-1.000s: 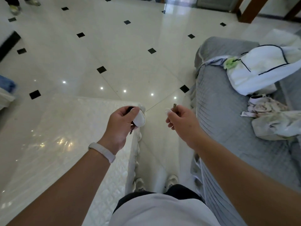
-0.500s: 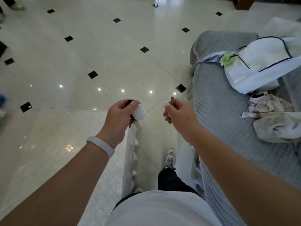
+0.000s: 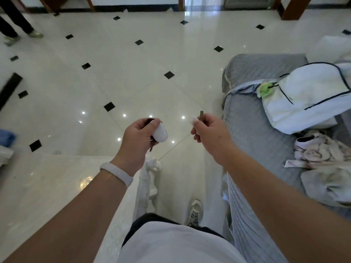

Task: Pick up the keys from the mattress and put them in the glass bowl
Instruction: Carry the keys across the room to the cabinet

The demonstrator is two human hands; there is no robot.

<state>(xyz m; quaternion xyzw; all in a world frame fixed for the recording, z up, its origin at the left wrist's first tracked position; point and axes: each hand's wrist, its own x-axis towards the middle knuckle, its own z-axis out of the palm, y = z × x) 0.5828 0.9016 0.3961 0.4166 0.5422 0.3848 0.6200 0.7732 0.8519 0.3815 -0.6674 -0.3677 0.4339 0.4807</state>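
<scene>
My left hand (image 3: 137,138) is closed on a set of keys with a white oval fob (image 3: 160,132); a dark key tip hangs below the fingers. My right hand (image 3: 210,131) pinches a second key (image 3: 201,115) that has a small white tag and points upward. Both hands are held out in front of me over the gap between two beds. The white plastic-wrapped mattress (image 3: 47,188) lies at lower left, under my left forearm. No glass bowl is in view.
A grey quilted bed (image 3: 252,133) on the right carries a white backpack (image 3: 311,97) and crumpled clothes (image 3: 326,158). Shiny tiled floor (image 3: 144,73) stretches ahead. Another person's legs (image 3: 17,23) stand at top left. Wooden furniture legs (image 3: 292,8) line the far wall.
The view has tilted up and more of the far floor and wall shows. Both hands keep their grip and have drifted slightly apart. My foot has stepped forward between the beds.
</scene>
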